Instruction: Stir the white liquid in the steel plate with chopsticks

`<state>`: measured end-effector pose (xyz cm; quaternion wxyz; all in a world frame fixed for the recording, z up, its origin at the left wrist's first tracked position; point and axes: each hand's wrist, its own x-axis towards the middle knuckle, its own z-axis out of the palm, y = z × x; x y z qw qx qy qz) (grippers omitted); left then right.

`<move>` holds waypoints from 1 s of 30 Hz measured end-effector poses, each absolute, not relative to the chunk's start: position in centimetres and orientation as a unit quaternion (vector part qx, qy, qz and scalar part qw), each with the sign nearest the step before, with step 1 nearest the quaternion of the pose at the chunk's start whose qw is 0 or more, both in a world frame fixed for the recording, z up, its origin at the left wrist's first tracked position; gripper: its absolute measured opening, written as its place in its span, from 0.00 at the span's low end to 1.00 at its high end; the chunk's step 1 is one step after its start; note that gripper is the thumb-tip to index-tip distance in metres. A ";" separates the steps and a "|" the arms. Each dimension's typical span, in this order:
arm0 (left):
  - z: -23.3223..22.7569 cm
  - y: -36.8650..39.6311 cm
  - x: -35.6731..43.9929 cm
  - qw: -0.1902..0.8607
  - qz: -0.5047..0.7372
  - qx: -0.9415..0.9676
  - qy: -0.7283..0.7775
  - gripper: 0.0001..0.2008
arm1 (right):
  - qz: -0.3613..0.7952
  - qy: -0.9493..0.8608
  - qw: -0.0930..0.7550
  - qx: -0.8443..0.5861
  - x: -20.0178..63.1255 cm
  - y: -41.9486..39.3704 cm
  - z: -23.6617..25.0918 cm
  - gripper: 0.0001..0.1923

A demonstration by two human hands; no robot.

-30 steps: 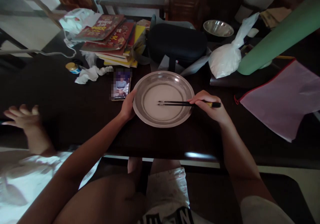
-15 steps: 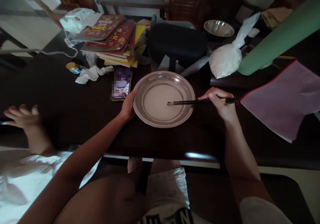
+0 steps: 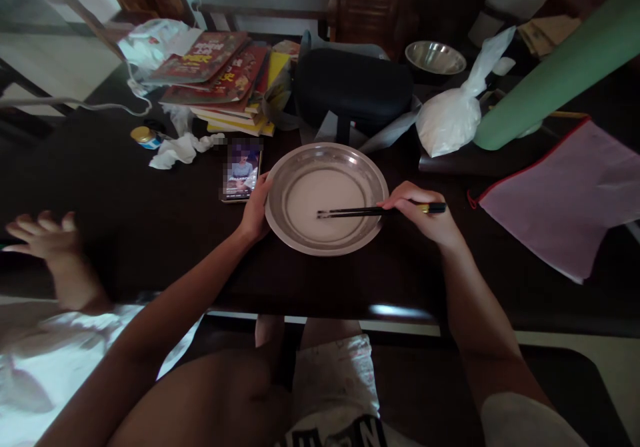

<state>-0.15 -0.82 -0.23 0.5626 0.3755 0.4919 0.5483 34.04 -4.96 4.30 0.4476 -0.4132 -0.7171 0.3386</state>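
One metal plate (image 3: pixel 327 160) sits on the dark table (image 3: pixel 125 220), holding a thin layer of white liquid. The left hand (image 3: pixel 256 208) grips the plate's left rim. The right hand (image 3: pixel 423 215) is closed around one pair of black chopsticks (image 3: pixel 370 212), which lie nearly level with their tips in the liquid near the plate's middle. One phone (image 3: pixel 241 169) lies just left of the plate with its screen lit. Behind are one stack of books (image 3: pixel 225 80), one black case (image 3: pixel 353 87), one metal bowl (image 3: pixel 435 57), one tied white bag (image 3: pixel 453 117) and one pink pouch (image 3: pixel 565 187). One hand of another person (image 3: pixel 45 240) rests at the far left. Compared with half a second ago, the chopstick tips have moved left, from the right part of the liquid toward the centre, and the right hand has drawn closer to the rim.
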 end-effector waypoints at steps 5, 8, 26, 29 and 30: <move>-0.8 -0.6 -0.5 0.554 0.539 0.399 0.492 0.19 | 0.297 -0.695 0.489 -0.436 34.2 -4.9 4.3 0.13; -1.0 -0.5 -0.5 0.568 0.540 0.388 0.485 0.18 | 0.315 -0.697 0.476 -0.433 34.2 -4.9 4.4 0.15; -0.2 -0.9 0.2 0.601 0.535 0.342 0.485 0.13 | 0.303 -0.691 0.489 -0.438 34.3 -4.9 4.5 0.13; -0.2 -0.9 0.3 0.601 0.542 0.341 0.478 0.13 | 0.318 -0.680 0.490 -0.443 34.4 -5.0 4.6 0.16; -0.2 -0.9 0.2 0.599 0.543 0.345 0.477 0.13 | 0.328 -0.690 0.479 -0.432 34.3 -4.9 4.5 0.16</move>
